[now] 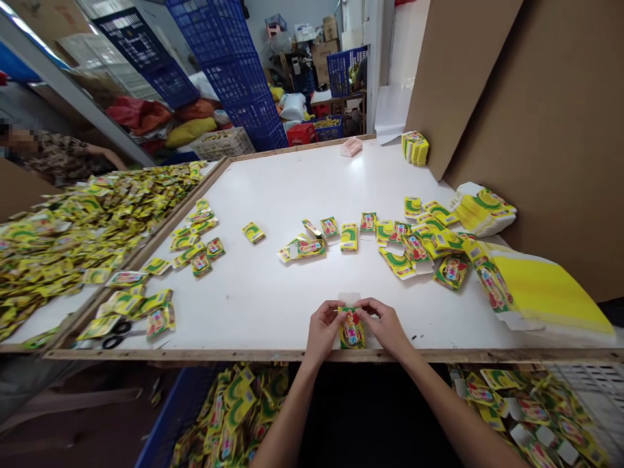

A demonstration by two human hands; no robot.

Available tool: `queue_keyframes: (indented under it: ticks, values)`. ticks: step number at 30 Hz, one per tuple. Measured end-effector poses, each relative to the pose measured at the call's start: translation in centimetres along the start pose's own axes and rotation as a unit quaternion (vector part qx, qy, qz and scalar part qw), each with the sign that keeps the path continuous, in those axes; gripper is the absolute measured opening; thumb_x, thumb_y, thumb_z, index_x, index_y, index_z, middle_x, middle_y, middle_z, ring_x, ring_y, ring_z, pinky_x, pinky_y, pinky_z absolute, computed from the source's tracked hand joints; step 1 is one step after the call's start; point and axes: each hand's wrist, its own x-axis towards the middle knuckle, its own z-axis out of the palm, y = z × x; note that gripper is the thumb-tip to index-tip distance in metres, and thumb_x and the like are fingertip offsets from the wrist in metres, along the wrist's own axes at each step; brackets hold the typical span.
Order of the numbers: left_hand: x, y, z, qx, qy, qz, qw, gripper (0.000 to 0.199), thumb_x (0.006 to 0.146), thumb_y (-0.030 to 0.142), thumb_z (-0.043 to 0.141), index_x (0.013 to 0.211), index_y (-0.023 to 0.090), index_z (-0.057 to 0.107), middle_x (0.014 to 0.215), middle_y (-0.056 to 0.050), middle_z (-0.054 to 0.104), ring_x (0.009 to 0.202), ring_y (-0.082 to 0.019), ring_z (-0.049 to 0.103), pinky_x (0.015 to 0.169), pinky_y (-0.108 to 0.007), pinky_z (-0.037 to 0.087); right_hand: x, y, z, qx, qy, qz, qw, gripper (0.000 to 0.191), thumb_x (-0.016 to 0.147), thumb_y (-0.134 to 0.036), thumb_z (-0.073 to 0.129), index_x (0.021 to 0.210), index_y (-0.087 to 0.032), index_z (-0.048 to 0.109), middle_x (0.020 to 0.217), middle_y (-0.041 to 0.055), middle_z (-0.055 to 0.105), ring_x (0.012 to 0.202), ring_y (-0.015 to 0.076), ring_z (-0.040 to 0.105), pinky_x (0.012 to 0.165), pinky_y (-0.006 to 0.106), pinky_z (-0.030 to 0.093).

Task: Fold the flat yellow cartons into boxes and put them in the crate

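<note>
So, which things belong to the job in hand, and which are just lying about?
Belonging, likely: small rectangular yellow-green card box between left hand and right hand; fanned flat yellow card cartons.

Seemingly lying about: black-handled scissors; pale pink blocky object.

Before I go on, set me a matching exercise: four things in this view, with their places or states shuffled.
1. Scissors
2. Pink item
3. Tall stack of blue crates
4. Hands

A. Rising beyond the far edge of the table
B. Holding a small box at the table's near edge
C. Lying by yellow boxes in the table's near left corner
D. On the white tabletop, towards its far edge

Pairs: 1-C, 2-D, 3-A, 4-B
</note>
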Motion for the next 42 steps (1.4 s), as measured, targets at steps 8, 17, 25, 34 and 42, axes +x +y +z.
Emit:
queue_keyframes:
  ticks: [8, 17, 25, 34, 42]
  values:
    - [0.0, -0.3, 0.2, 0.011, 0.020, 0.045, 0.999, 0.026, 0.070, 0.028, 0.075, 0.089, 0.016, 0.062, 0.090, -0.004, 0.067, 0.086, -0.017, 0.063, 0.079, -0.027, 0.049, 0.4, -0.1, 0.1, -0.023, 0.009, -0.035, 0.999, 0.023, 0.086, -0.038, 0.054, 0.085, -0.019, 0.068, 0.090, 0.0061, 0.067, 0.084, 0.0195, 0.062, 0.076, 0.031, 0.051]
    - [-0.6, 0.1, -0.1, 0.100, -0.007, 0.080, 0.992, 0.019, 0.079, 0.030, 0.066, 0.091, 0.015, 0.067, 0.093, -0.008, 0.067, 0.090, -0.019, 0.062, 0.082, -0.030, 0.048, 0.0, -0.9, 0.2, -0.062, -0.006, -0.099, 0.993, 0.016, 0.087, -0.033, 0.057, 0.088, -0.022, 0.069, 0.091, 0.0044, 0.068, 0.086, 0.0191, 0.062, 0.077, 0.031, 0.049]
    - [-0.2, 0.3, 0.6, 0.093, 0.034, 0.072, 0.993, 0.018, 0.075, 0.030, 0.070, 0.085, 0.015, 0.069, 0.080, -0.005, 0.068, 0.075, -0.016, 0.061, 0.070, -0.026, 0.048, 0.3, -1.9, 0.5, -0.105, 0.040, -0.064, 0.992, 0.017, 0.086, -0.033, 0.056, 0.087, -0.020, 0.067, 0.082, 0.0034, 0.069, 0.074, 0.0179, 0.060, 0.070, 0.030, 0.048]
    - [-0.7, 0.2, 0.0, 0.073, 0.010, 0.049, 0.996, 0.019, 0.073, 0.031, 0.071, 0.086, 0.016, 0.071, 0.080, -0.005, 0.070, 0.077, -0.018, 0.063, 0.072, -0.028, 0.050, -0.5, -0.9, 0.4, -0.068, 0.022, -0.069, 0.995, 0.022, 0.089, -0.037, 0.053, 0.086, -0.021, 0.067, 0.086, 0.0048, 0.069, 0.080, 0.0191, 0.061, 0.070, 0.031, 0.048]
    - [-2.3, 1.1, -0.3, 0.135, 0.058, 0.085, 0.986, 0.017, 0.077, 0.032, 0.067, 0.085, 0.018, 0.070, 0.083, -0.005, 0.070, 0.081, -0.019, 0.064, 0.076, -0.028, 0.050, -1.6, -4.5, 0.4, -0.101, 0.043, -0.110, 0.988, 0.020, 0.091, -0.032, 0.051, 0.100, -0.025, 0.067, 0.107, 0.0085, 0.064, 0.104, 0.0231, 0.058, 0.085, 0.038, 0.048]
